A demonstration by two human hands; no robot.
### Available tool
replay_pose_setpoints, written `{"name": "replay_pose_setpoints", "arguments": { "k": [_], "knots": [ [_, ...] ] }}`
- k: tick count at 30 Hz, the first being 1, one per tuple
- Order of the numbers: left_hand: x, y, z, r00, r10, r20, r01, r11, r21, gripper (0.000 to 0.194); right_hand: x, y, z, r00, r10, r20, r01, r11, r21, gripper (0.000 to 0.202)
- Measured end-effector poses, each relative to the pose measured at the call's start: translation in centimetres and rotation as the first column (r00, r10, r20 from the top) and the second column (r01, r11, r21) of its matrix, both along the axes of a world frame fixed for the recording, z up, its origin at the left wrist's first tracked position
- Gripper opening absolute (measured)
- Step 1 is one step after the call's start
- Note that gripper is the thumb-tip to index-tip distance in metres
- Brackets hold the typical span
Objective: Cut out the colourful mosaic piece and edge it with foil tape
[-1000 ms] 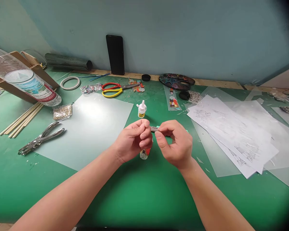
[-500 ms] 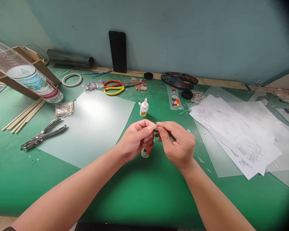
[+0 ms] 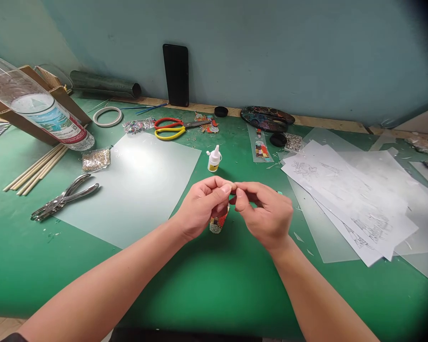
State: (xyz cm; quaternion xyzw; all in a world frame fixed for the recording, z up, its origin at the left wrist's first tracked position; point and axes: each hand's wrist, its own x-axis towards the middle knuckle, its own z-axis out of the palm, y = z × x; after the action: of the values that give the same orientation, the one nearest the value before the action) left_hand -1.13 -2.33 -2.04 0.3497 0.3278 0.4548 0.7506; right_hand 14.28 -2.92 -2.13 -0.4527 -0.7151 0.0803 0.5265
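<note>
Above the green table [image 3: 199,294], the left hand [image 3: 203,206] and right hand [image 3: 267,213] together pinch a small, hidden piece.

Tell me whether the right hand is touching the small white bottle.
Apart. The head view shows a strip of the green tabletop between the small white bottle and the right hand's nearest fingers.

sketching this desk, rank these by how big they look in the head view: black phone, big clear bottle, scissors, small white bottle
1. Big clear bottle, partly out of frame
2. Black phone and scissors, too close to rank: phone taller, scissors wider
3. Small white bottle
</note>
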Motion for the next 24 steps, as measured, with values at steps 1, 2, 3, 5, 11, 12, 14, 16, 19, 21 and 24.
{"name": "replay_pose_setpoints", "arguments": {
  "k": [1,2,3,5,11,12,14,16,19,21,24],
  "knots": [
    [0.0,-0.1,0.0,1.0,0.002,-0.016,-0.001,1.0,0.014,0.03,0.0,0.0,0.0,1.0,-0.007,-0.015,0.007,1.0,-0.016,0.013],
    [0.0,-0.1,-0.1,0.999,0.002,-0.036,-0.001,1.0,0.031,0.031,0.0,0.0,0.0,1.0,-0.011,-0.029,0.01,0.999,-0.036,0.013],
    [0.0,-0.2,-0.1,0.998,0.005,-0.062,-0.002,0.999,0.051,0.032,0.1,0.0,0.0,0.999,-0.009,-0.04,0.007,0.998,-0.058,0.013],
    [0.0,-0.2,-0.1,0.992,0.015,-0.123,-0.003,0.995,0.102,0.033,0.2,0.0,-0.1,0.998,0.004,-0.057,-0.009,0.996,-0.091,0.013],
    [-0.3,0.2,0.2,0.97,0.09,-0.226,-0.028,0.964,0.263,0.036,0.4,0.0,-0.3,0.987,0.096,-0.131,-0.119,0.976,-0.184,0.016],
    [-0.3,0.3,0.3,0.966,0.11,-0.236,-0.039,0.957,0.288,0.036,0.4,0.0,-0.4,0.983,0.108,-0.151,-0.137,0.971,-0.196,0.016],
    [-0.4,0.3,0.3,0.945,0.165,-0.282,-0.059,0.935,0.35,0.032,0.4,0.1,-0.5,0.981,0.119,-0.155,-0.148,0.97,-0.193,0.015],
    [-0.4,0.3,0.2,0.896,0.239,-0.376,-0.056,0.898,0.436,0.025,0.5,0.2,-0.6,0.991,0.112,-0.078,-0.122,0.983,-0.138,0.013],
    [-0.7,0.4,0.0,0.768,0.354,-0.534,0.035,0.809,0.586,0.019,0.8,0.6,-0.7,0.989,0.079,0.126,-0.084,0.996,0.034,0.013],
    [-1.0,0.4,-0.2,0.664,0.427,-0.614,0.14,0.735,0.663,0.02,1.0,0.8,-0.7,0.96,0.058,0.273,-0.1,0.985,0.14,0.014],
    [-1.3,0.6,-0.5,0.461,0.551,-0.695,0.301,0.64,0.707,0.022,1.3,1.0,-0.6,0.884,0.043,0.465,-0.135,0.977,0.166,0.016]
  ]
}}
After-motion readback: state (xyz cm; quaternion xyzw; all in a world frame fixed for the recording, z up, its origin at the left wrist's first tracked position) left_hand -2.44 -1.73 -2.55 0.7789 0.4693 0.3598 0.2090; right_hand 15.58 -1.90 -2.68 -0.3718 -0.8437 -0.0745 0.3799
